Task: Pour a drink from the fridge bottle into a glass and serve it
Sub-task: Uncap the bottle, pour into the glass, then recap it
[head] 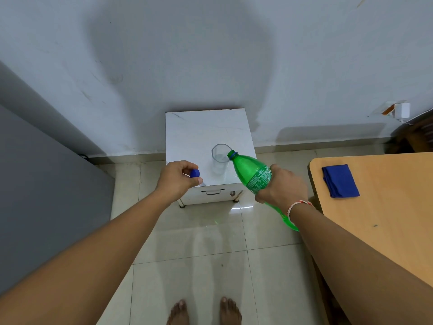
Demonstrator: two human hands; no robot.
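Standing barefoot on a glossy tiled floor, a person works over a small white cabinet set against a scuffed pale wall; its marble-look top serves as the counter, and a drawer handle and a small latch show on its front. To the right, well apart from the cabinet, a wooden table carries a folded blue cloth. A grey panel fills the left edge, and a dark object at the far right is cut off and hard to identify.

The left hand hovers over the cabinet's front left corner, thumb and fingers pinching a blue cap. The right hand is wrapped around the middle of a green plastic bottle, covering part of its label; the bottle's lower end is partly hidden behind the wrist, where a red-and-white thread band sits.

The bottle is uncapped and tilted down to the left — its mouth, ringed by a blue collar, is at the right rim of a clear glass. The glass stands upright near the counter's front edge, between the two hands. It has a faceted rim — whether any liquid is inside, or flowing from the bottle, is hard to make out. Both of the person's feet are cropped at the bottom edge.
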